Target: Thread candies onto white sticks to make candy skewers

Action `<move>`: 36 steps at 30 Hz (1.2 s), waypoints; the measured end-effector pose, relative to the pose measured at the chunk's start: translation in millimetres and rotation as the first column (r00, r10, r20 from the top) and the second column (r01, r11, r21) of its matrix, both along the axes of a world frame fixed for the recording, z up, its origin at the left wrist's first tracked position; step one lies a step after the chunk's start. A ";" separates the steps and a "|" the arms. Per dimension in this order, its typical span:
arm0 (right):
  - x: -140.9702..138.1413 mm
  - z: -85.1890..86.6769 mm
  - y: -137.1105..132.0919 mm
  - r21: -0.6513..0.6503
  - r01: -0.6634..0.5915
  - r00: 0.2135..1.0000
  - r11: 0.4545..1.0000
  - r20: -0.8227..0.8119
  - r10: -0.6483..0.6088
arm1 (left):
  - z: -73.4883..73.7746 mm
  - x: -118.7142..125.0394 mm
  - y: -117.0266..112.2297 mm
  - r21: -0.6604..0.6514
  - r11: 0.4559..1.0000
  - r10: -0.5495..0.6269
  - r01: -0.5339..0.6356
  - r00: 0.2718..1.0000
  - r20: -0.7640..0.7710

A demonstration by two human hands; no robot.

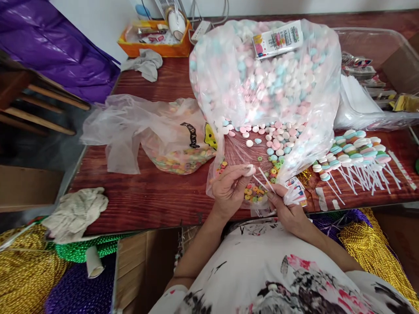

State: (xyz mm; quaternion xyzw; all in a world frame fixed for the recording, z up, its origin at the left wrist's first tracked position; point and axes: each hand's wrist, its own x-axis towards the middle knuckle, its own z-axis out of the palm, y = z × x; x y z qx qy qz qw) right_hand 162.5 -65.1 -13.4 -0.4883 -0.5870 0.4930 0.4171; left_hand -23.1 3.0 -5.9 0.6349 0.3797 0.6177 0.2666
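My left hand (229, 189) pinches a white candy disc (250, 170) between thumb and fingertips. My right hand (286, 205) is closed on thin white sticks (263, 182), their upper ends pointing up and left towards the disc; whether a stick touches it I cannot tell. Around both hands lies the open mouth of a large clear bag (229, 83) full of pastel candy discs (278, 141). Small green, yellow and orange ring candies (253, 192) lie close by my fingers. To the right, several sticks with candies threaded on them (355, 150) lie in a pile.
A second plastic bag of ring candies (183, 152) lies left on the wooden table (147, 196). A clear tub (366, 115) stands at the right, an orange box (157, 50) at the back. Crumpled cloth (77, 213) lies at the front left corner. Shiny beads (26, 266) sit below.
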 end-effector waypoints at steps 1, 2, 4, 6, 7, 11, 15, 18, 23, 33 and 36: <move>2.1 2.4 2.3 0.022 0.001 1.000 1.000 0.030 -0.002 | 1.6 -1.8 1.6 -0.052 0.998 -0.041 0.042 0.999 0.024; 4.2 4.7 4.8 0.048 0.007 0.998 0.999 0.057 -0.010 | 3.1 -3.1 3.4 -0.108 0.990 -0.087 0.092 0.995 0.049; 7.8 8.6 9.6 0.098 0.035 0.995 0.995 0.092 -0.044 | 6.3 -3.9 6.8 -0.184 0.968 -0.164 0.171 0.985 0.056; 9.8 11.0 12.9 0.129 0.065 0.991 0.990 0.112 -0.079 | 9.2 -3.1 9.5 -0.185 0.966 -0.192 0.183 0.981 -0.031; 10.3 11.6 13.8 0.135 0.071 0.989 0.988 0.119 -0.088 | 10.3 -2.4 10.3 -0.161 0.974 -0.176 0.162 0.981 -0.080; 10.4 12.3 13.1 0.111 0.026 0.991 0.994 0.125 -0.040 | 11.6 -1.0 11.3 -0.049 0.997 -0.072 0.064 0.982 -0.175; 8.2 8.9 10.3 0.118 0.047 0.993 0.992 0.102 -0.059 | 10.8 1.7 12.1 0.037 0.997 -0.053 0.064 0.966 -0.253; 6.1 4.3 8.9 0.110 0.051 0.996 0.993 0.065 -0.058 | 10.3 6.5 12.2 0.016 0.997 -0.063 0.069 0.966 -0.251; 14.6 6.6 12.0 0.135 0.067 0.994 0.988 0.077 -0.078 | 6.4 6.2 9.9 -0.137 0.984 -0.128 0.115 0.988 -0.088; 17.9 14.4 13.8 0.114 -0.008 0.997 0.993 0.080 -0.001 | 13.2 -3.1 4.7 0.024 0.997 -0.062 0.073 0.947 -0.316; 15.2 13.8 12.2 0.142 0.010 0.999 0.990 0.051 -0.018 | 8.3 -1.0 3.0 -0.053 0.993 -0.116 0.107 0.968 -0.223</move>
